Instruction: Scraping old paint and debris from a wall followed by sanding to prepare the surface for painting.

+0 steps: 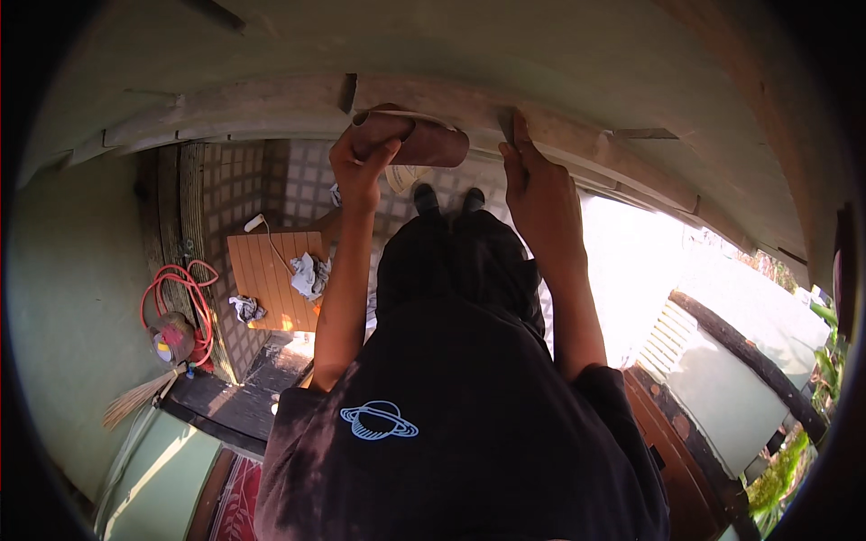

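Head view: the wooden beam (428, 96) borders the space beyond both hands; open room separates them. The left hand (359, 176) pinches a brown sandpaper roll (435, 144) near the beam, long axis crosswise, one end pointing right. The right hand (545, 194) pinches a thin grey piece (506, 124).

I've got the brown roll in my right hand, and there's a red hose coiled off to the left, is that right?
Not quite: the head view shows the brown roll in your left hand, not your right hand. The red hose is coiled off to the left.
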Available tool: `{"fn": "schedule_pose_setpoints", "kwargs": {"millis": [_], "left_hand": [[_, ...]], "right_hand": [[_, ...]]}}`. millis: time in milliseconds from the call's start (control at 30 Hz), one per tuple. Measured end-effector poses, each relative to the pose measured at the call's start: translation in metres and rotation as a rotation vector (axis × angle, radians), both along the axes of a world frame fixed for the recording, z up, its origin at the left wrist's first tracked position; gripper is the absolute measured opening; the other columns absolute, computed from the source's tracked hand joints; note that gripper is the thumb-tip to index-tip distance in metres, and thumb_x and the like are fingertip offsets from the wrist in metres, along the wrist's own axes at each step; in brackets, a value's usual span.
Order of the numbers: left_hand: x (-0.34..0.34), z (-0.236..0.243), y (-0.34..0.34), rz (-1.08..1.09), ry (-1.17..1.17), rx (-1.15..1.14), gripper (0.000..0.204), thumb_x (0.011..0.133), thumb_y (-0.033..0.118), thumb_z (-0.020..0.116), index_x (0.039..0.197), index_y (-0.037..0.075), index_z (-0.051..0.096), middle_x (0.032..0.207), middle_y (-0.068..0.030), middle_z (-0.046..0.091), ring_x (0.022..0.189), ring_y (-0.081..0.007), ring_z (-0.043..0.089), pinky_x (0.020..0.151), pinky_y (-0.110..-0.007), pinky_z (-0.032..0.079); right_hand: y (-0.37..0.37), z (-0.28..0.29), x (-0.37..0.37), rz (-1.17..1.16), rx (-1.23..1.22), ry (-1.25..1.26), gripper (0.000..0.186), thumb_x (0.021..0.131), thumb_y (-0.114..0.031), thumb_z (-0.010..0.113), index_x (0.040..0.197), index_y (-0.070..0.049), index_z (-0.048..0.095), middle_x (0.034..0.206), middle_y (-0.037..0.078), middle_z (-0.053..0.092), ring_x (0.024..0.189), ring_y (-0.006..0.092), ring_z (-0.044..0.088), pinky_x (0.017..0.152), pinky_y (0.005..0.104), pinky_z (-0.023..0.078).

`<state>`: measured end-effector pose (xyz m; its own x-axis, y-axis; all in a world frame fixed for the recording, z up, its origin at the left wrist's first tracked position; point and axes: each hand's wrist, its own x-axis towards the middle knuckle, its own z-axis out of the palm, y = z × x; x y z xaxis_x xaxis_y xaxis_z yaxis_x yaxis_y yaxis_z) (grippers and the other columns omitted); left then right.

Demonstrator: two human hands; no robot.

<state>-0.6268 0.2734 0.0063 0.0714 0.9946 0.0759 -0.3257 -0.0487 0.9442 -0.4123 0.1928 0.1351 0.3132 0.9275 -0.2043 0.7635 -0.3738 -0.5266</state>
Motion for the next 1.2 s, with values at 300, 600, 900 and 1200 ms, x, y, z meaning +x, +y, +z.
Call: {"fn": "schedule_pose_setpoints", "kwargs": {"millis": [300, 600, 900, 1200], "left_hand": [[-0.003, -0.006, -0.001, 0.010, 0.015, 0.021, 0.031, 0.083, 0.002, 0.077, 0.113, -0.003, 0.070, 0.106, -0.0074, 0.073, 0.097, -0.0141, 0.068, 0.086, -0.028, 0.053], [-0.002, -0.008, -0.001, 0.029, 0.017, -0.016, 0.030, 0.083, 0.002, 0.078, 0.111, -0.002, 0.071, 0.105, -0.0065, 0.073, 0.097, -0.0140, 0.068, 0.086, -0.029, 0.052], [0.004, 0.001, -0.002, 0.059, -0.003, -0.032, 0.025, 0.083, 0.007, 0.079, 0.106, -0.002, 0.072, 0.098, -0.0056, 0.075, 0.090, -0.0123, 0.069, 0.080, -0.028, 0.053], [0.001, 0.000, -0.002, 0.039, -0.004, -0.040, 0.028, 0.082, -0.001, 0.076, 0.110, -0.003, 0.072, 0.103, -0.0075, 0.075, 0.096, -0.0150, 0.069, 0.087, -0.029, 0.052]], "right_hand": [[-0.003, -0.005, 0.004, 0.026, 0.073, -0.012, 0.048, 0.108, -0.032, 0.051, 0.153, -0.014, 0.049, 0.072, 0.023, 0.068, 0.069, 0.0414, 0.071, 0.063, 0.0524, 0.056], [-0.010, -0.006, 0.003, 0.021, -0.002, -0.016, 0.049, 0.108, -0.031, 0.050, 0.153, -0.013, 0.048, 0.073, 0.023, 0.069, 0.069, 0.0419, 0.070, 0.060, 0.0537, 0.055], [-0.014, -0.007, 0.005, 0.023, -0.033, -0.072, 0.049, 0.108, -0.031, 0.051, 0.153, -0.013, 0.048, 0.075, 0.022, 0.069, 0.068, 0.0437, 0.070, 0.060, 0.0533, 0.055], [-0.017, -0.008, 0.003, 0.066, -0.001, -0.152, 0.050, 0.108, -0.029, 0.051, 0.155, -0.014, 0.046, 0.071, 0.021, 0.068, 0.067, 0.0402, 0.070, 0.060, 0.0514, 0.055]]}}
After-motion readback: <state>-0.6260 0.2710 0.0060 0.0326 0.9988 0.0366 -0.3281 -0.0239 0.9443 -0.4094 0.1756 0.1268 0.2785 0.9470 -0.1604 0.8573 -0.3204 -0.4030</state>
